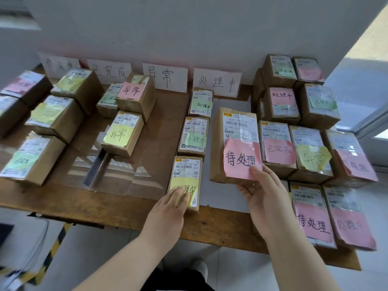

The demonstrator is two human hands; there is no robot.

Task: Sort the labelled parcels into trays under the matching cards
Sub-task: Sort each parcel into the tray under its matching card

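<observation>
Fingers (255, 175) of right hand (266, 198) gripping pink-labelled parcel (235, 143) — long axis away, near end raised.

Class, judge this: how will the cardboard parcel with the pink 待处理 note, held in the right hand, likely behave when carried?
The held parcel probably stays stiff: its box edges look square. The right hand grips only its lower corner, so it may tilt. Its pink note looks curled, so it might peel.

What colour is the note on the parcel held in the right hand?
Pink, with black handwriting. The note on the parcel in the right hand shows clearly in the head view.
</observation>
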